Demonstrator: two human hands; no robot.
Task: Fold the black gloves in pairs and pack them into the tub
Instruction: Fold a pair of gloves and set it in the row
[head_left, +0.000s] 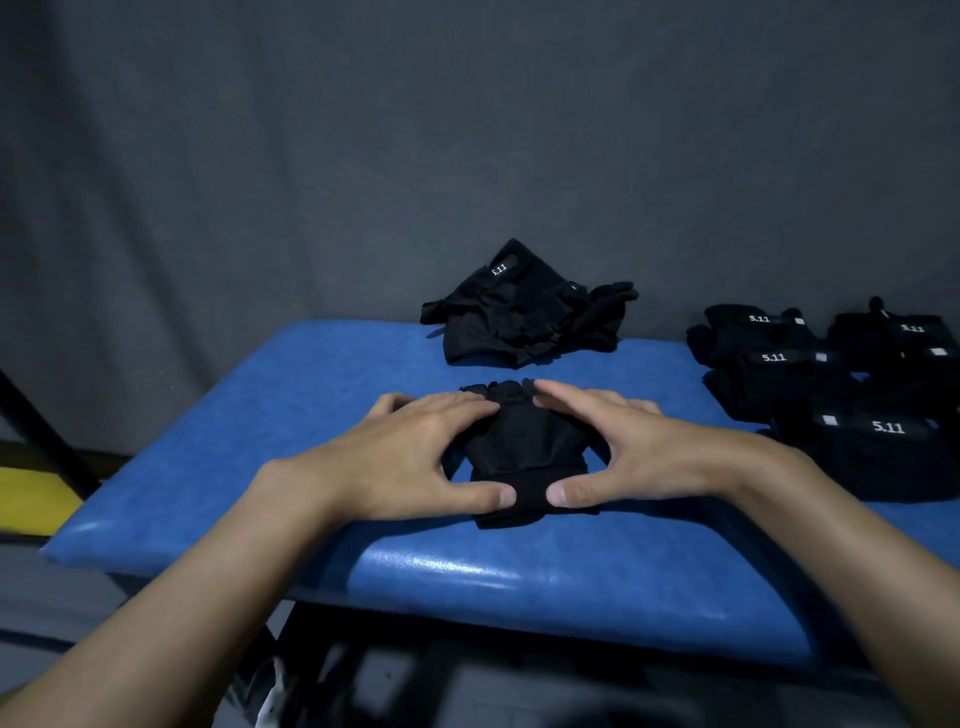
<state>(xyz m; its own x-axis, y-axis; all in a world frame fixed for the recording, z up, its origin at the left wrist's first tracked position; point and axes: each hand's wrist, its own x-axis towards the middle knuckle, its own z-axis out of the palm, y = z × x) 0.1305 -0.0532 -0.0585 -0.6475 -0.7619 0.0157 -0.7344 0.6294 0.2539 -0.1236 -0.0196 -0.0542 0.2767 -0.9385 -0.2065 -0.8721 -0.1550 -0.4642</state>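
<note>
The left hand (415, 457) and right hand (654, 447) are pressing flat, each grip wide and curling round nothing, on a black glove bundle (524, 447) lying mid-frame on the blue tabletop (260, 441). Seemingly folded pairs (831, 395) are sitting at the right edge, and a loose heap (519, 317) is waiting at upper centre. No tub is showing, so packing looks not yet begun.

A single head-worn view looks forward and down, close over the blue surface (260, 441). Forearms enter from 7 and 5 o'clock, meeting at the left hand (415, 452) and right hand (639, 447) at centre. A grey backdrop (311, 156) fills 12 o'clock.
</note>
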